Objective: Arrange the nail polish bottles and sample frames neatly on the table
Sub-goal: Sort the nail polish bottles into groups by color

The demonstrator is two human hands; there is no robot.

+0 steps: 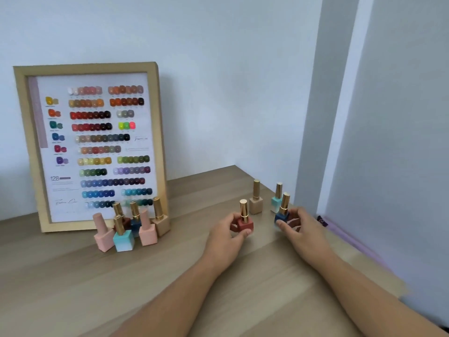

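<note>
My left hand grips a red nail polish bottle with a gold cap, standing on the wooden table. My right hand grips a dark blue bottle near the table's right edge. Behind them stand a beige bottle and a pale turquoise bottle. A wooden sample frame with rows of colour swatches leans against the wall at the left. In front of it is a cluster of several bottles: pink, turquoise, peach, beige, with darker ones partly hidden behind.
The table's right edge runs diagonally close to my right hand, beside a grey wall panel. A purple strip lies below that edge. The white back wall meets the table behind the bottles.
</note>
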